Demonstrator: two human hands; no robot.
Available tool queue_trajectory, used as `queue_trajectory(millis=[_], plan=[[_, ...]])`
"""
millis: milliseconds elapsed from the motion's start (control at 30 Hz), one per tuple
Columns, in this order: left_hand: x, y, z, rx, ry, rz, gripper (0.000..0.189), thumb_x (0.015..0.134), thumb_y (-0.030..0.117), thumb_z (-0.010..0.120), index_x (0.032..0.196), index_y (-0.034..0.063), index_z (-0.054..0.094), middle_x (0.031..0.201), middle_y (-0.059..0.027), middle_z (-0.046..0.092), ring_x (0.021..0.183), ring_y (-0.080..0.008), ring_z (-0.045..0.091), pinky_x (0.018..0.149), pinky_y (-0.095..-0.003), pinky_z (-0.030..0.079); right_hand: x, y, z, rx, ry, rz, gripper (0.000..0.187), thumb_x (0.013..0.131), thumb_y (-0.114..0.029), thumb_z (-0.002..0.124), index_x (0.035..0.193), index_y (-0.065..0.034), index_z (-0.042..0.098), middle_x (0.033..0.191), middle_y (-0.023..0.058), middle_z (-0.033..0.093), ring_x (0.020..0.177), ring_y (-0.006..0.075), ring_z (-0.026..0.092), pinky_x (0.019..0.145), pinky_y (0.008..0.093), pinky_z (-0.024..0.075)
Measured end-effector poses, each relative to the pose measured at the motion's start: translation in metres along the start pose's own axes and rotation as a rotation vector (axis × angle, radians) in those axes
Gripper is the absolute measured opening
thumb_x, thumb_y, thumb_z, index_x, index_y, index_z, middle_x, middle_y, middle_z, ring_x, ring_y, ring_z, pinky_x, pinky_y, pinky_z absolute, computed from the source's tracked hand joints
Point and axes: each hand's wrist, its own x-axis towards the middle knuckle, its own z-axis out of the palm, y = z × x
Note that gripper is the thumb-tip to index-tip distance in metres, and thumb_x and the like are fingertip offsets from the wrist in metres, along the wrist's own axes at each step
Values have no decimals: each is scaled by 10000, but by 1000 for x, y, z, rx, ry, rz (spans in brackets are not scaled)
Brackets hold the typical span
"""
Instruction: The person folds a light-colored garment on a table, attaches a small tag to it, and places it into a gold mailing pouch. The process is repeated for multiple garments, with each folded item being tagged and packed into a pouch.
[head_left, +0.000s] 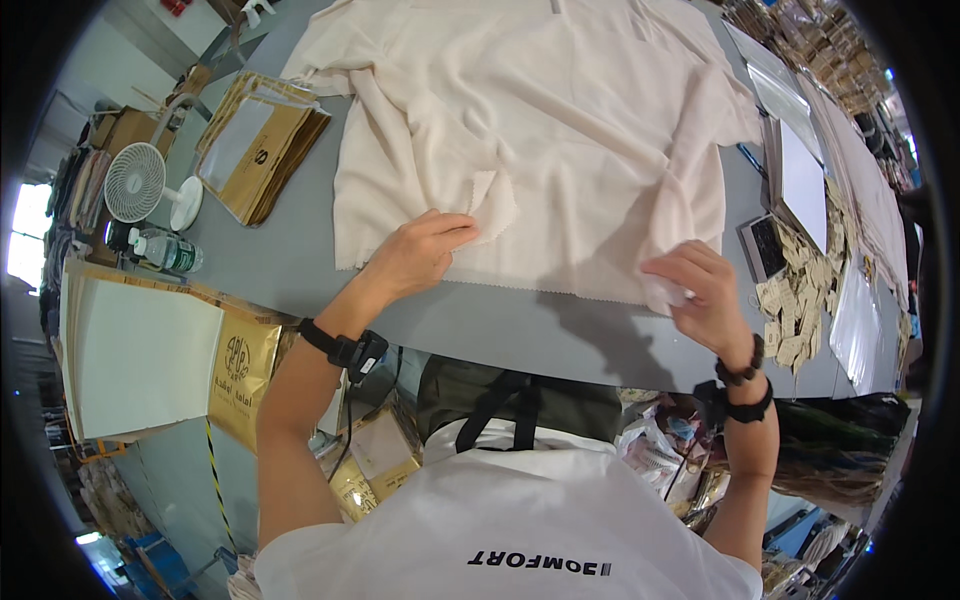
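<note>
A pale cream-pink cloth with zigzag-cut edges is spread in loose folds over the grey table before me. My left hand pinches its near edge between thumb and fingers, left of the middle, and a small flap of the edge is turned up beyond the fingertips. At the near right corner, a gathered part of the cloth runs into the bent fingers of my right hand. That hand is slightly blurred, and its fingers partly hide the cloth. The far end of the cloth runs out of the picture.
To the left are a stack of packaging bags, a white fan and a plastic water bottle. On the right lie many paper tags, a white box, a blue pen and clear plastic sleeves.
</note>
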Motion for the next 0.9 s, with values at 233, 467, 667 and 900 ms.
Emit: queue_trajectory(millis=[233, 467, 667, 900], plan=[[21, 26, 16, -107, 303, -414, 303, 914, 191, 790, 1202, 99, 764, 1095, -72, 715, 876, -255, 699, 749, -392, 569, 28, 11, 78, 152, -14, 3, 344, 737, 36, 757, 1067, -61, 782, 899, 127, 721, 809, 358, 671, 716, 419, 550], [42, 13, 31, 31, 290, -562, 180, 945, 279, 788, 1084, 170, 820, 988, -11, 710, 806, -215, 701, 717, -371, 545, 54, 24, 136, 119, -140, 119, 459, 941, -78, 678, 1398, -120, 664, 955, 156, 728, 818, 388, 702, 717, 451, 566], [42, 15, 31, 25, 294, -590, 161, 952, 312, 781, 990, 165, 836, 955, -7, 711, 827, -234, 716, 729, -380, 550, 55, 30, 153, -73, -192, 47, 573, 854, -24, 667, 1414, -147, 672, 958, 118, 690, 844, 348, 710, 712, 451, 571], [47, -7, 23, -208, 430, -736, 250, 972, 293, 799, 1090, 75, 835, 823, -23, 724, 740, -114, 629, 667, -295, 490, 49, 28, 156, -105, -138, 27, 588, 835, -7, 649, 1409, -134, 674, 994, 103, 684, 842, 334, 711, 713, 433, 581]])
